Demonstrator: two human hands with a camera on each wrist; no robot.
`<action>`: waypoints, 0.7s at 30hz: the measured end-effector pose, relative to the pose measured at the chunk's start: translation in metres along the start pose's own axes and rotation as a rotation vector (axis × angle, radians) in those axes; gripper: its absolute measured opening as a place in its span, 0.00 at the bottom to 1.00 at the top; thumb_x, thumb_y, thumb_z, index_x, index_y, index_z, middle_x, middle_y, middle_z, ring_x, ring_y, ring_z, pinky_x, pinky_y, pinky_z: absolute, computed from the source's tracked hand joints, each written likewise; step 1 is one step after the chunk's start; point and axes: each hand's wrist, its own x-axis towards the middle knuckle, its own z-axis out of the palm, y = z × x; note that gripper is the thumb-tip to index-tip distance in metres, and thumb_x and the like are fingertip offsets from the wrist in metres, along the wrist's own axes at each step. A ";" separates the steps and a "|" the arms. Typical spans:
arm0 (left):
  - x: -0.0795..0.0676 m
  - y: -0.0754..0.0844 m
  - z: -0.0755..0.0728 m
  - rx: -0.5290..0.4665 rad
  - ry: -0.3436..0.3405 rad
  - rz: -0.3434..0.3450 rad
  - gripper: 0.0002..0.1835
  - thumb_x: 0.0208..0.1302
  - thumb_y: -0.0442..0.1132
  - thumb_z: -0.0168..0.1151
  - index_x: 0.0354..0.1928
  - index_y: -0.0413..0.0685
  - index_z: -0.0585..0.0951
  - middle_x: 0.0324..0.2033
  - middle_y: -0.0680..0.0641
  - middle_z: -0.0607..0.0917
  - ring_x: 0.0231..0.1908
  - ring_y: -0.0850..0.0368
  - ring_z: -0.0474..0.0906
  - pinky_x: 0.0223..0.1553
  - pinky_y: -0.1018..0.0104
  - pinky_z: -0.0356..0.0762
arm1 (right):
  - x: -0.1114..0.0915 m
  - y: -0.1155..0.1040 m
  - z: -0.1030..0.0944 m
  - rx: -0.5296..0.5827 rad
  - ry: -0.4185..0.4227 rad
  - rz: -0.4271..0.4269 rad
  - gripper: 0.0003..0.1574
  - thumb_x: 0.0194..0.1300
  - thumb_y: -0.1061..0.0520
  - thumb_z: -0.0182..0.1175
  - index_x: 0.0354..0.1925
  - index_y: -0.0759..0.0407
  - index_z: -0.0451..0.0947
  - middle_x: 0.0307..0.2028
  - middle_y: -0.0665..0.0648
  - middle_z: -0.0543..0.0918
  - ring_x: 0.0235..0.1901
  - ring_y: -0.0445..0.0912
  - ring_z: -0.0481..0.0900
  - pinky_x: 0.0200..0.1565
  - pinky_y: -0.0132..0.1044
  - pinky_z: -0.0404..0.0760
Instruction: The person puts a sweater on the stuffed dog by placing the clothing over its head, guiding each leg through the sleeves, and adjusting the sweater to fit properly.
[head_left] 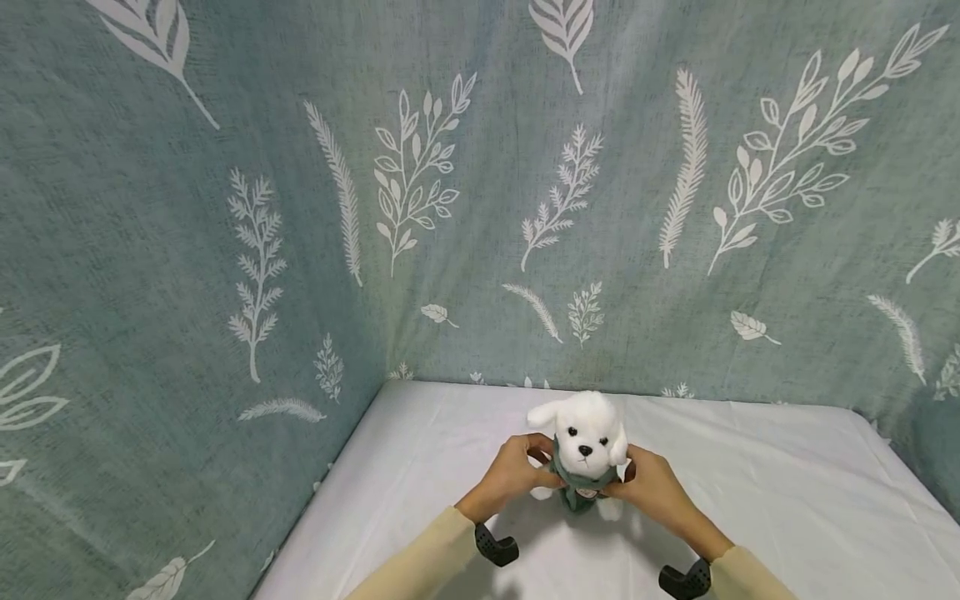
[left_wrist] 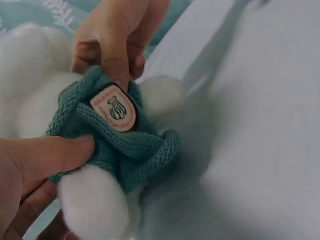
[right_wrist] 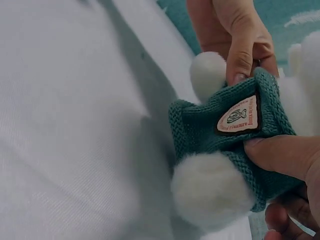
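A white plush dog (head_left: pixel 588 425) faces the camera, upright over the white table. It wears a green knitted sweater (left_wrist: pixel 107 135) with a rolled edge and an oval patch (right_wrist: pixel 239 116) on the chest. My left hand (head_left: pixel 517 468) grips the dog's side, its thumb pressed on the sweater front. From the other side my right hand (head_left: pixel 651 483) holds it the same way, thumb beside the patch. In both wrist views the thumbs lie on the knit and the other fingers go behind the body, partly hidden. One floppy ear (head_left: pixel 543 414) sticks out to the left.
A white cloth (head_left: pixel 787 483) covers the table. Green-blue curtains (head_left: pixel 480 208) with white leaf prints rise behind it and along the left side. Each wrist wears a black strap mount (head_left: pixel 497 546).
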 end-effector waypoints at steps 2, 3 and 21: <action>0.000 -0.003 0.002 0.010 0.002 -0.006 0.17 0.49 0.33 0.83 0.39 0.53 0.86 0.37 0.56 0.85 0.43 0.54 0.80 0.40 0.60 0.79 | 0.000 0.002 0.001 -0.014 -0.004 -0.009 0.30 0.49 0.56 0.80 0.49 0.64 0.81 0.20 0.51 0.76 0.20 0.44 0.70 0.23 0.37 0.69; 0.000 -0.004 0.003 0.014 0.004 -0.010 0.17 0.48 0.33 0.83 0.38 0.53 0.86 0.36 0.56 0.85 0.42 0.54 0.80 0.41 0.60 0.78 | 0.000 0.002 0.001 -0.017 -0.005 -0.016 0.30 0.49 0.56 0.80 0.49 0.64 0.81 0.21 0.51 0.76 0.20 0.44 0.70 0.23 0.37 0.69; -0.003 -0.016 0.004 0.015 -0.102 0.099 0.35 0.43 0.25 0.83 0.54 0.56 0.80 0.36 0.52 0.83 0.38 0.50 0.81 0.36 0.66 0.80 | -0.004 0.009 0.002 -0.047 -0.072 -0.181 0.37 0.46 0.56 0.83 0.51 0.58 0.76 0.38 0.49 0.81 0.22 0.39 0.69 0.22 0.35 0.71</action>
